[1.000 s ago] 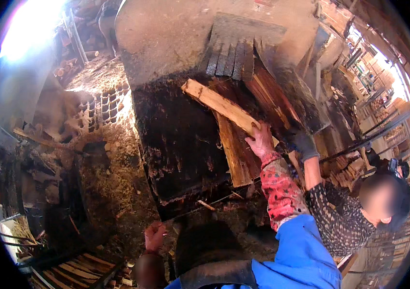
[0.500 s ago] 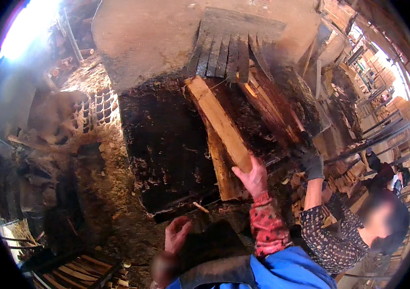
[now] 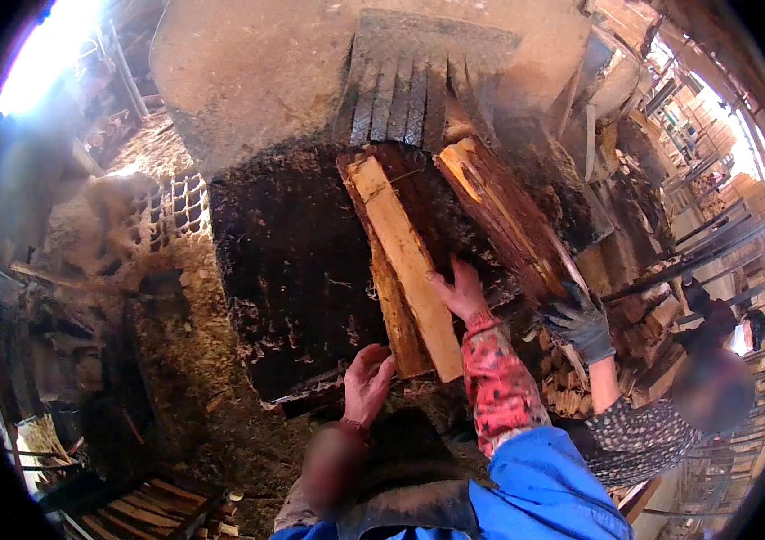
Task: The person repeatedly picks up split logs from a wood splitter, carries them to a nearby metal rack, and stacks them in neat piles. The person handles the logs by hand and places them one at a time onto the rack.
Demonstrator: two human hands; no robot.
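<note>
We saw the long, pale, flat-sided wooden plank (image 3: 405, 261) lying aslant on the black, grimy worktop (image 3: 288, 270), partly covering a darker, rough-edged wooden slab (image 3: 391, 310), so much of that slab was hidden from us. The bare right hand (image 3: 461, 292), in a red, dark-spotted sleeve (image 3: 501, 382), was loosely spread at the plank's right edge, its thumb against the wood; we could not make out how firmly it pressed. The bare left hand (image 3: 369, 382) had its fingers parted and curled beside the slab's near end, and we could not tell whether they touched it. A blurred patch hid the forearm below its wrist.

To the right we made out a co-worker's dark grey gloved hand (image 3: 583, 326) at the near end of a reddish-brown, bark-covered timber (image 3: 508, 216); its fingertips were lost against the dark wood. The co-worker's head was blurred. Hanging dark strips (image 3: 396, 99) beneath a tan, dusty panel (image 3: 256, 81) screened whatever lay behind them. The stack of thin boards (image 3: 144, 508) at lower left was cut off by the black rim, and glare washed out the upper left corner.
</note>
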